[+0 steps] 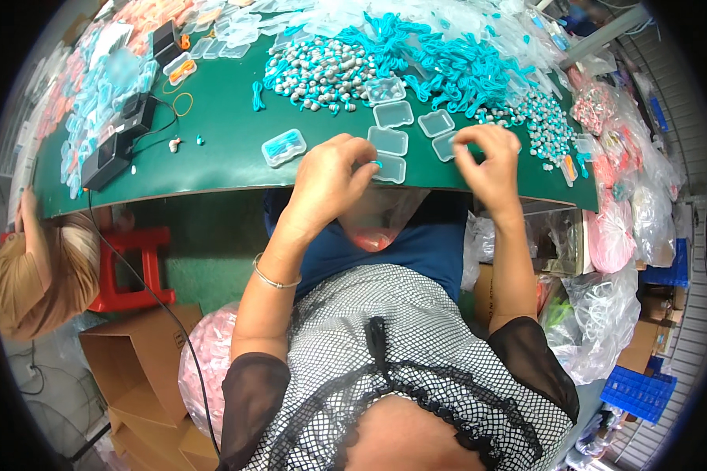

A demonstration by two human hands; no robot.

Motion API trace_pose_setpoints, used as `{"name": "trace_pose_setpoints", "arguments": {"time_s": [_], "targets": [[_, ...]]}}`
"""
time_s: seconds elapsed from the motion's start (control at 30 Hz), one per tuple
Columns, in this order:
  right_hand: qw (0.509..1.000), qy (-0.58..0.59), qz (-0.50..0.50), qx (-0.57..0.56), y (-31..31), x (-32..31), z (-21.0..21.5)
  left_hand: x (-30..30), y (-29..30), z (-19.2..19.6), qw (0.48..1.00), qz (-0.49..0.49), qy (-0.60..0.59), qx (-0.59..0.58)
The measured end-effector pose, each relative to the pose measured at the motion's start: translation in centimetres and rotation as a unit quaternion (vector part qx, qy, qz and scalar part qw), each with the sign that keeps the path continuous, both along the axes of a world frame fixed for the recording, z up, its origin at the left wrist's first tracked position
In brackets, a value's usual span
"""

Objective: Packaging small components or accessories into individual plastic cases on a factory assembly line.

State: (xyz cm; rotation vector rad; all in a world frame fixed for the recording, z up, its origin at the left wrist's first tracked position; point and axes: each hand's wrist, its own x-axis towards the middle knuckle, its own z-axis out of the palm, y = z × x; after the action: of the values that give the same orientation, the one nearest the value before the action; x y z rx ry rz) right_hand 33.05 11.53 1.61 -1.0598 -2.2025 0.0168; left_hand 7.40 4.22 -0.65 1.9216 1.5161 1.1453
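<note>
Several clear plastic cases lie unlatched between the two hands, close to the front edge of the green surface (220,137). The nearest case half (393,174) is reached by the left hand (334,177), whose thumb and forefinger are curved toward each other at its rim. A small teal piece (378,164) shows at those fingertips; whether it is pinched or merely touched cannot be told. The right hand (489,161) is held beside another case half (443,147), with thumb and forefinger bent toward one another; whether anything is gripped cannot be told either.

Farther out, a closed case (283,147) with teal cord inside is set to the left. Behind the cases, grey-and-teal plugs (322,74) are heaped next to tangled teal cords (448,67), and more loose plugs (550,129) are scattered at the right. Black boxes (118,149) are placed at the left end, past which a co-worker's arm (30,228) is seen.

The nearest case half could be knocked over the front edge by a wrist, since little room is left there. Neighbouring cords could be dragged along if one were pulled from the tangle, and a lid could be kept from closing by a protruding loop.
</note>
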Motion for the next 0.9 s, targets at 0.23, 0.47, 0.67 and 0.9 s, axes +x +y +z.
{"name": "trace_pose_setpoints", "arguments": {"time_s": [0.23,0.47,0.67,0.9], "targets": [[0.982,-0.078,0.169,0.012,-2.9,-5.7,-0.7,0.6,-0.2,0.6,0.996,0.011,0.092,-0.003],[0.969,-0.106,0.222,-0.032,-1.6,-5.2,0.3,0.2,-0.6,-0.1,0.994,-0.029,0.097,0.045],[0.998,0.01,0.054,-0.012,3.3,-4.3,0.3,0.3,-0.6,-0.1,0.995,-0.027,0.081,0.042],[0.988,-0.116,-0.1,0.031,7.9,-5.7,-1.5,0.2,-0.4,0.2,0.993,-0.044,0.105,0.018]]}}
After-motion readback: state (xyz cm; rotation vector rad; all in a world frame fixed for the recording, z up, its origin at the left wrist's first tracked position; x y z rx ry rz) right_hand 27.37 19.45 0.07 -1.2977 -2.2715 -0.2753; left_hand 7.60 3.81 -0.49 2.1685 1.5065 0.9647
